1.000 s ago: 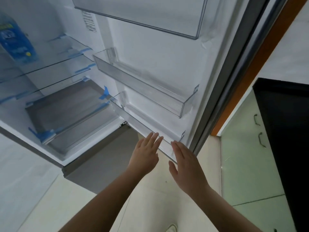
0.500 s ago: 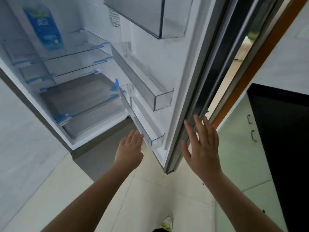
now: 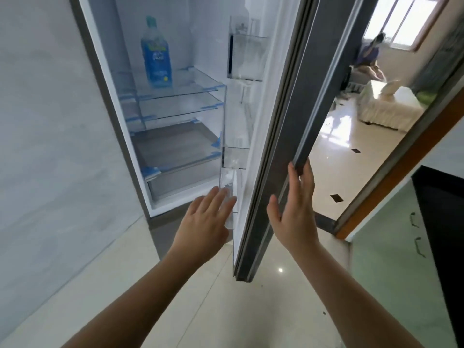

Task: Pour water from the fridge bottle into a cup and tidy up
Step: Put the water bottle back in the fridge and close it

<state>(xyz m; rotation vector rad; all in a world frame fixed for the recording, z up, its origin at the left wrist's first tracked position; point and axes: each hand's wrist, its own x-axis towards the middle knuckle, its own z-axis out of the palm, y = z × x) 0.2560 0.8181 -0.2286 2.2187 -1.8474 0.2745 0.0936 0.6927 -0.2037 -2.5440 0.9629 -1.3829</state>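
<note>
The fridge (image 3: 175, 109) stands open ahead and to the left, its door (image 3: 283, 136) swung out edge-on between the person's two forearms. Inside, glass shelves (image 3: 175, 89) are stacked above a lower drawer, and clear door bins (image 3: 247, 56) line the inner face of the door. The water bottle (image 3: 156, 54), blue-labelled with a pale cap, stands upright on the top glass shelf, its long axis vertical, deep in the compartment. It lies up, forward and to the left of both hands, well apart from them; the left hand (image 3: 204, 222) is on the compartment side of the door and so has the clearer way in, while the right hand (image 3: 296, 209) is cut off from the bottle by the door itself. The left hand is spread flat with fingers straight, its fingertips at the lowest clear door bin, holding nothing. The right hand is also flat and open, fingers pointing up along the door's outer edge, its fingertips touching that dark edge, gripping nothing. No cup or worktop surface shows here.
</note>
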